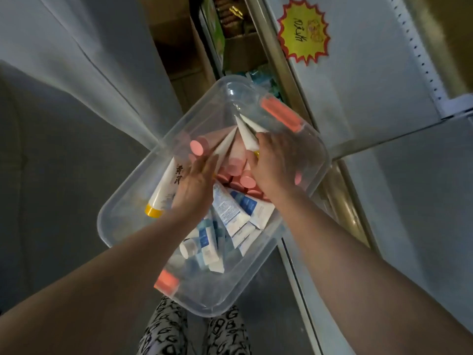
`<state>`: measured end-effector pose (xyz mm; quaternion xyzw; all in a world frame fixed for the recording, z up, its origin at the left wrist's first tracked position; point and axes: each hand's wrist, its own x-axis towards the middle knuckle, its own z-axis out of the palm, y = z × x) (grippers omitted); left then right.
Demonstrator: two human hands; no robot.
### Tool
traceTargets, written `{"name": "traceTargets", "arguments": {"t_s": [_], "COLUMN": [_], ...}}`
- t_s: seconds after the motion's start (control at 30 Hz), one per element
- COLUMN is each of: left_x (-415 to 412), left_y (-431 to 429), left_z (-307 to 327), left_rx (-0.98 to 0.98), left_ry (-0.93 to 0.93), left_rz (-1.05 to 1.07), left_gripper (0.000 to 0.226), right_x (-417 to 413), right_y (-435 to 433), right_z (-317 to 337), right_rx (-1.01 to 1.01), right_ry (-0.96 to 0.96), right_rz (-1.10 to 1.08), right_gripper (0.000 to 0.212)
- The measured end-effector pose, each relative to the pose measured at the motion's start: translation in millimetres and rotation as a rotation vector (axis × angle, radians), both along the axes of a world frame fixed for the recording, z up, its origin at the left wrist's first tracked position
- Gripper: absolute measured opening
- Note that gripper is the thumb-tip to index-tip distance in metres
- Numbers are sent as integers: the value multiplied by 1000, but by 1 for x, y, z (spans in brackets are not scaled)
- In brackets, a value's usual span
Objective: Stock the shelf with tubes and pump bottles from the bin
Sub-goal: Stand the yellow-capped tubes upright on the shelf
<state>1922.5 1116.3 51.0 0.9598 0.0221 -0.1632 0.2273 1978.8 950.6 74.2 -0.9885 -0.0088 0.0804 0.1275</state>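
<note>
L hand [194,185] grips white yellow-cap tube [166,190] | R hand [273,160] holds white tubes [249,134], crimps up | both in clear bin [107,226] w/ pink-cap tubes [231,171], blue-white tubes [230,213]

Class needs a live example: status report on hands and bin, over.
Left hand on yellow-capped tube, grip unclear. Right hand grips white tube. Both inside clear bin; pink tubes crowd between them.
</note>
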Motion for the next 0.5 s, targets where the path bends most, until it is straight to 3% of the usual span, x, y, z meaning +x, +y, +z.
{"name": "traceTargets", "arguments": {"t_s": [0.1,0.3,0.43,0.5], "left_x": [4,16,3,-9], "left_y": [-3,-10,-5,-4], "left_z": [-5,0,10,20], "left_rx": [-91,-93,-135,-294], "left_ry": [14,70,204,326], "left_rz": [109,195,251,367], "left_gripper": [57,49,43,36], "right_x": [-3,0,-22,-38], "right_y": [3,10,12,14], "right_z": [-7,-5,10,21], "right_rx": [-49,-43,2,45], "right_ry": [54,49,80,128], "right_rz": [-2,-32,-64,-99], "right_gripper": [48,38,45,51]}}
